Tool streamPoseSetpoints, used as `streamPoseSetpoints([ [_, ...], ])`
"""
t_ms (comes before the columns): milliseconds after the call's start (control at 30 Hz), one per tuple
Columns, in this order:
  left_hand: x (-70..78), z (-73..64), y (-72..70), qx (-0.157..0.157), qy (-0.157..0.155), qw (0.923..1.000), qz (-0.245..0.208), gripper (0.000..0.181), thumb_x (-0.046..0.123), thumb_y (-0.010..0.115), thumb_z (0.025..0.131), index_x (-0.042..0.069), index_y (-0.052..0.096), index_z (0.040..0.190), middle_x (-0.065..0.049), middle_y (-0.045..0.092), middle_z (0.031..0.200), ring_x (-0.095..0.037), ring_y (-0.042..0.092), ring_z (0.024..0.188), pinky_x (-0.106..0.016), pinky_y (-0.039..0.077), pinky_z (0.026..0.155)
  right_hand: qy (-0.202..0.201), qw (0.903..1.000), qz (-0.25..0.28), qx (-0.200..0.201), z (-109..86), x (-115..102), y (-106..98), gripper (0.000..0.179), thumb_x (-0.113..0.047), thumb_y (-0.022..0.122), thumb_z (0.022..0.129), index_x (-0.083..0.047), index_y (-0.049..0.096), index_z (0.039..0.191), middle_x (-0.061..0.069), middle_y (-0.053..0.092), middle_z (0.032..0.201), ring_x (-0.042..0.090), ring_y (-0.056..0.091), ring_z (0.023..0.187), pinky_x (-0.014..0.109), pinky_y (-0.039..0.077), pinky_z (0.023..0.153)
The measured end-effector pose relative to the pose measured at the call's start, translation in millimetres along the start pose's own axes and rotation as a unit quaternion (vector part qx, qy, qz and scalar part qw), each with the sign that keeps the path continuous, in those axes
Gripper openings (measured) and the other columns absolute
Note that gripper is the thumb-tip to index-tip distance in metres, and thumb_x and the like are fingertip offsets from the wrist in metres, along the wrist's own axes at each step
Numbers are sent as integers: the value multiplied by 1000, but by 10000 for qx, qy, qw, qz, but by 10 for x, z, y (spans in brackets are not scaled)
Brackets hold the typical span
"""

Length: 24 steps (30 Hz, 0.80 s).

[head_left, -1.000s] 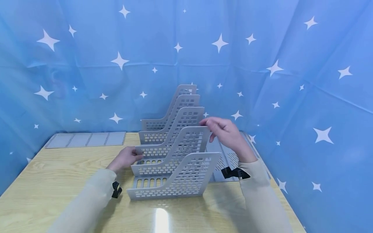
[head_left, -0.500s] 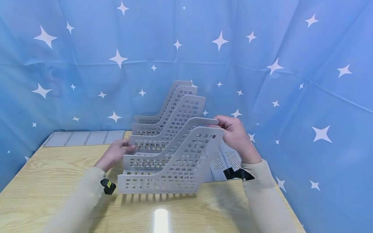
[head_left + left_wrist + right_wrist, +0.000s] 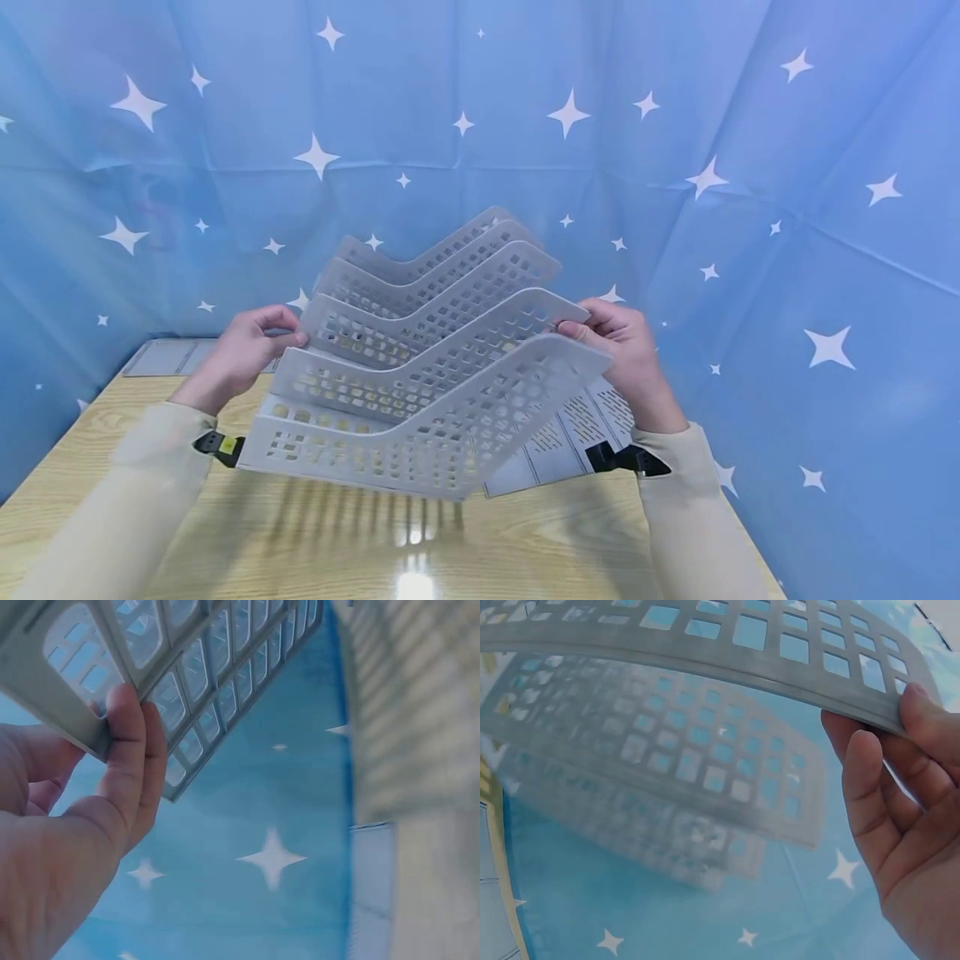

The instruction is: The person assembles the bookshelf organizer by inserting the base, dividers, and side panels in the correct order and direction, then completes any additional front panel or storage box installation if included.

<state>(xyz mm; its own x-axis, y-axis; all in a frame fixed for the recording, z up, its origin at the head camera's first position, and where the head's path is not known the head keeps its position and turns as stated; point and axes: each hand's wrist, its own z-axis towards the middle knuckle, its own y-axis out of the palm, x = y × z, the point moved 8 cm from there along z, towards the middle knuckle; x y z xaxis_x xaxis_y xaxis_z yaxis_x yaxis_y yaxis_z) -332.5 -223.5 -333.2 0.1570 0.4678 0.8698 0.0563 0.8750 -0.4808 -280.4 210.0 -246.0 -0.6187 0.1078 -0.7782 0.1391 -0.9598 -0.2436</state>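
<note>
A grey plastic file holder [image 3: 405, 435] with several perforated upright dividers is held tilted above the table in the head view, its shadow falling on the wood. My left hand [image 3: 242, 350] pinches its left edge; in the left wrist view, thumb and fingers close on a slotted end [image 3: 45, 697]. At the far side of the rack, my right hand [image 3: 626, 354] pinches the tall corner of a divider. The right wrist view shows that divider [image 3: 780, 682] between thumb and fingers, with other dividers hanging beyond it.
A wooden table [image 3: 525, 558] lies beneath. Flat grey slotted panels [image 3: 517, 471] lie at the right, partly behind the holder. More flat grey panels [image 3: 161, 358] lie at the back left. A blue star-patterned curtain [image 3: 480, 75] encloses the back and sides.
The file holder has risen off the table and tipped, its left end going up. My right hand has taken hold of a divider's corner; my left hand has moved up and left.
</note>
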Motion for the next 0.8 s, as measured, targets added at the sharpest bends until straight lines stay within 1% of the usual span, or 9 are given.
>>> streamPoseSetpoints([
  [133, 194, -98, -176, 132, 156, 9985, 498, 13, 13, 65, 102, 0, 65, 104, -2, 70, 103, -3, 64, 92, -38, 45, 87, 33, 10000, -51, -21, -79, 55, 33, 9, 4, 66, 98, 8, 73, 95, -3, 79, 87, 12, 66, 63, 21, 51, 53],
  [233, 312, -154, -295, 221, 232, 9968, 736, 12, 14, 66, 102, 1, 66, 103, 0, 72, 98, -2, 64, 89, -36, 48, 84, 171, 9998, -140, -6, -165, 176, 75, 9, 5, 68, 96, 12, 73, 95, -5, 79, 86, 12, 67, 65, 22, 54, 56],
  [333, 389, -190, -375, 224, 225, 9953, 916, 11, 12, 65, 102, 1, 66, 104, 0, 71, 96, -4, 63, 86, -32, 51, 75, 499, 9980, -378, -70, -289, 375, 138, 9, 3, 70, 95, 11, 75, 95, -4, 78, 83, 13, 69, 68, 24, 55, 60],
  [467, 438, -210, -408, 106, 192, 9938, 1093, 11, 9, 62, 103, -1, 65, 105, -6, 70, 94, -9, 66, 77, -29, 52, 67, 1159, 9905, -689, -258, -492, 709, 238, 14, -6, 71, 97, 6, 78, 96, 6, 78, 84, 15, 72, 73, 26, 57, 63],
  [600, 451, -231, -408, 85, 210, 9893, 1438, 11, 9, 61, 104, -1, 66, 104, -10, 69, 91, -13, 67, 75, -30, 50, 65, 1717, 9801, -934, -346, -683, 1034, 313, 18, -11, 69, 99, 5, 78, 99, 14, 78, 89, 6, 70, 70, 25, 56, 61],
  [633, 451, -234, -401, 83, 217, 9879, 1536, 11, 9, 61, 104, -1, 66, 104, -10, 69, 90, -15, 67, 74, -30, 50, 64, 1756, 9789, -967, -402, -719, 1096, 335, 18, -10, 69, 99, 5, 78, 101, 16, 78, 90, 4, 66, 63, 24, 54, 58],
  [700, 460, -238, -385, 88, 257, 9854, 1680, 11, 9, 61, 103, 0, 67, 103, -9, 70, 87, -17, 67, 74, -30, 48, 62, 1724, 9770, -1124, -551, -769, 1198, 376, 17, -10, 68, 100, 4, 79, 101, 16, 78, 92, 1, 64, 65, 22, 52, 58],
  [767, 479, -240, -371, 122, 304, 9825, 1833, 11, 10, 61, 103, 1, 67, 102, -7, 71, 84, -17, 66, 73, -30, 46, 60, 1650, 9744, -1315, -777, -797, 1267, 420, 17, -10, 67, 100, 1, 80, 101, 14, 79, 95, 3, 66, 71, 24, 52, 62],
  [800, 492, -241, -365, 131, 331, 9813, 1894, 11, 10, 61, 103, 1, 67, 102, -7, 72, 83, -18, 64, 71, -30, 45, 59, 1648, 9715, -1455, -890, -806, 1299, 432, 17, -11, 66, 101, 0, 80, 101, 13, 79, 95, 7, 64, 68, 25, 50, 60],
])
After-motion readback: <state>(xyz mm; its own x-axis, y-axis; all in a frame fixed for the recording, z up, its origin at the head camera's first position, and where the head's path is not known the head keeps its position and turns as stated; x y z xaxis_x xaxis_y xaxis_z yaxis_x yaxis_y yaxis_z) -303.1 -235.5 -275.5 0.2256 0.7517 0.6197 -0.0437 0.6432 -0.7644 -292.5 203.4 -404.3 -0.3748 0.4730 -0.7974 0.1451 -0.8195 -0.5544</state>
